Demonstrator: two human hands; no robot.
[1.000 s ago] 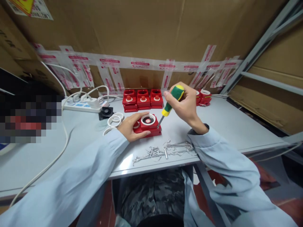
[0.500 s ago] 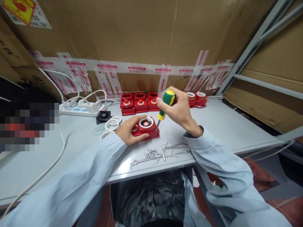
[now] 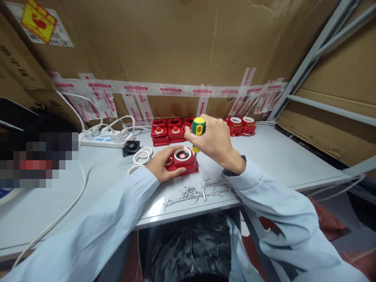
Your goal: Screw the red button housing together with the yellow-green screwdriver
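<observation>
Right hand (image 3: 216,137) closed around a screwdriver (image 3: 199,127); red unit (image 3: 188,169) steadied by the left hand (image 3: 162,163).

The green-and-yellow handle is gripped in the right fist, and the shaft is pointed steeply down, with its tip set at the right end of the red unit. The unit is rested on the table (image 3: 273,156), just behind a small pile of screws (image 3: 188,192), and its left part is clasped between the left thumb and fingers. A white ring (image 3: 182,160) is seated on its top, around a dark centre with a red-and-white mark. Loose white rings (image 3: 141,163) are laid to the left, near a black square part (image 3: 126,150). Farther back, more red units (image 3: 160,138) are lined up along the cardboard (image 3: 176,47), partly hidden by the right hand.
</observation>
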